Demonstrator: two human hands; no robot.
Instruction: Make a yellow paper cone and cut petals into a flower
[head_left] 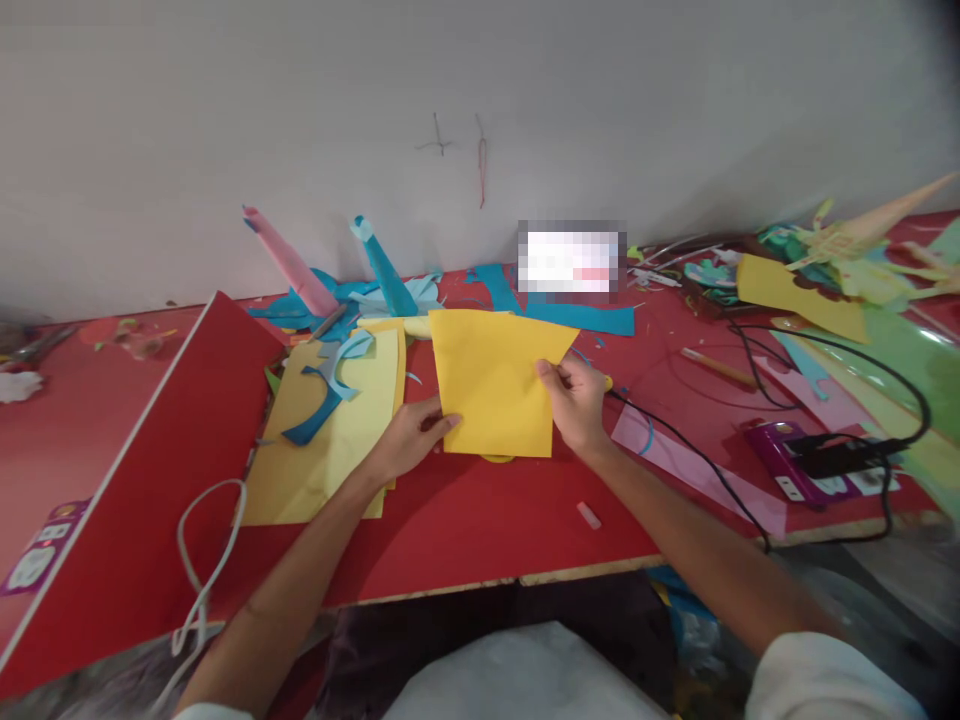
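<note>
A sheet of bright yellow paper (495, 385) is raised above the red table, between my two hands. My left hand (414, 432) pinches its lower left edge, thumb in front and fingers behind. At the right edge, my right hand (576, 395) grips the sheet the same way. Behind the sheet's bottom edge a small yellow piece peeks out; most of it is hidden. Left of my left hand lies a stack of pale yellow and tan sheets (360, 420) with curved blue paper scraps (319, 420) on top.
A red divider board (150, 480) stands on the left, with a white cable (202, 580) beside it. Pink (289, 260) and blue paper cones (384, 265) lean near the wall. A purple power strip (795, 465) with black cords and a pink strip (705, 470) lie on the right.
</note>
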